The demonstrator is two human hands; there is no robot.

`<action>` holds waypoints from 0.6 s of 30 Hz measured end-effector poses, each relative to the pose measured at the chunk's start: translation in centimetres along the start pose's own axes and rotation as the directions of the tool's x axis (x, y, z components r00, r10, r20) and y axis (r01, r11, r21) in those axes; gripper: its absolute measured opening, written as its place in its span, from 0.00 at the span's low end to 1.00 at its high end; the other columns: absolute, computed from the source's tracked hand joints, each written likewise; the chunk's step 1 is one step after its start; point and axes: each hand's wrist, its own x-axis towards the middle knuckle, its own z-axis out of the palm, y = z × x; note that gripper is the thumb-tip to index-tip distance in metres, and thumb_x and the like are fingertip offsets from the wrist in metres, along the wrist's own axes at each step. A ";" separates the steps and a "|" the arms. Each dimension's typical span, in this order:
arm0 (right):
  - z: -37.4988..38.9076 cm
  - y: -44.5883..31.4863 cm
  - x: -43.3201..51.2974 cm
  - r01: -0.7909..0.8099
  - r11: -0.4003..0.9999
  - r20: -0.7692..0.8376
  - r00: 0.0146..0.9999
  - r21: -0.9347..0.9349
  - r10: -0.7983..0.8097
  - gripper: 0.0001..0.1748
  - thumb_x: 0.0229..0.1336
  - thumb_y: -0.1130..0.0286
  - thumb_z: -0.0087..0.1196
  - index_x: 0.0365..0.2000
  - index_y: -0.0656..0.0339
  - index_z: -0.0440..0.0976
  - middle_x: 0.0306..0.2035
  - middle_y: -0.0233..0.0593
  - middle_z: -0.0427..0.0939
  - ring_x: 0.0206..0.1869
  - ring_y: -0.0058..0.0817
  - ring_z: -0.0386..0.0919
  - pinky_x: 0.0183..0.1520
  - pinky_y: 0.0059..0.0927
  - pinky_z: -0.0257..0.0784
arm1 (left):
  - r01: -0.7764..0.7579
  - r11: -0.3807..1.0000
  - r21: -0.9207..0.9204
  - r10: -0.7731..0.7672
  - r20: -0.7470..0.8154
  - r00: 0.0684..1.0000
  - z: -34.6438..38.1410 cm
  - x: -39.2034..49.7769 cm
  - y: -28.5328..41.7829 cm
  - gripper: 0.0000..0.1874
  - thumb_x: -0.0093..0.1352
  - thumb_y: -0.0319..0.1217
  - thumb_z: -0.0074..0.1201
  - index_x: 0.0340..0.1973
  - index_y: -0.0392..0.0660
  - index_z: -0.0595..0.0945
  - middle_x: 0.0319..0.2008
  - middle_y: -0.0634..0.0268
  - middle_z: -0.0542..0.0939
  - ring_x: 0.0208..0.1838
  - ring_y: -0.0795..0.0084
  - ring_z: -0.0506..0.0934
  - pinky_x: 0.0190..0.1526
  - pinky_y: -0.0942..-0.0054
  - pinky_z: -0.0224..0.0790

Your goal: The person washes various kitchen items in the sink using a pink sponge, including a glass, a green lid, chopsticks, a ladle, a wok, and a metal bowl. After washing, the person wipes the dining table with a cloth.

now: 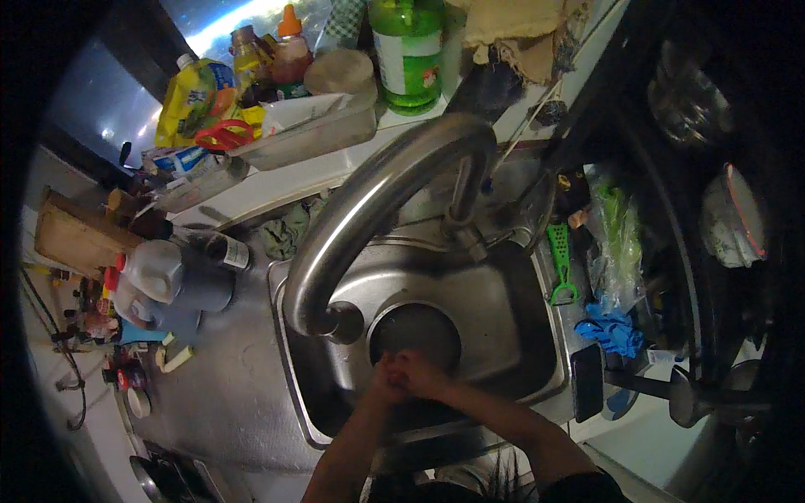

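Inside the stainless steel sink basin [490, 314], my left hand [386, 378] and my right hand [420, 372] meet close together, fingers bent inward. They are dim and blurred, so I cannot tell whether anything is held between them. Beyond the fingertips, at the bottom of the basin, is a dark round vessel or opening [415, 330] with a pale rim; its inside is in shadow. A thick, curved metal faucet [377, 207] arches over the basin, its spout end left of the dark circle. No water stream can be made out.
Left of the basin, plastic jugs [154, 270] stand on the metal drainboard [245, 390]. To the right lie a green peeler [558, 251], bagged green vegetables [616, 239], a blue glove [610, 330] and a phone [587, 383]. Behind are a green bottle [409, 69] and red-handled scissors [225, 134].
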 end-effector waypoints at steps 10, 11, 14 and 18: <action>-3.1 -11.3 1.2 -0.076 0.822 -0.544 0.714 0.564 0.440 0.17 0.56 0.64 0.51 0.43 0.63 0.67 0.42 0.46 0.73 0.46 0.39 0.73 0.50 0.34 0.67 | -0.404 0.662 0.632 0.592 -0.110 0.798 7.6 -3.7 0.0 0.20 0.70 0.47 0.38 0.39 0.44 0.77 0.38 0.63 0.77 0.46 0.67 0.73 0.48 0.66 0.66; -2.9 -11.5 1.6 -0.032 0.830 -0.611 0.661 0.557 0.436 0.16 0.56 0.65 0.50 0.42 0.63 0.67 0.40 0.45 0.74 0.45 0.38 0.73 0.49 0.34 0.67 | -0.402 0.705 0.584 0.599 -0.187 0.778 8.7 -3.9 0.1 0.22 0.70 0.49 0.37 0.39 0.44 0.77 0.36 0.63 0.77 0.44 0.68 0.74 0.46 0.67 0.67; -2.3 -11.3 2.7 0.037 0.823 -0.667 0.607 0.567 0.432 0.14 0.59 0.65 0.48 0.41 0.64 0.67 0.35 0.42 0.76 0.41 0.35 0.75 0.45 0.33 0.68 | -0.269 0.655 0.706 0.676 -0.389 0.626 11.4 -4.9 -0.2 0.28 0.71 0.53 0.33 0.38 0.42 0.77 0.31 0.62 0.78 0.37 0.68 0.75 0.42 0.69 0.67; -2.2 -11.3 3.4 -0.012 0.732 -0.560 0.635 0.682 0.532 0.14 0.61 0.63 0.46 0.39 0.64 0.69 0.28 0.38 0.75 0.31 0.29 0.74 0.37 0.30 0.69 | -0.411 0.526 0.744 0.813 -0.298 0.500 13.2 -6.2 -0.8 0.32 0.70 0.56 0.31 0.28 0.40 0.78 0.25 0.61 0.78 0.29 0.66 0.73 0.34 0.64 0.65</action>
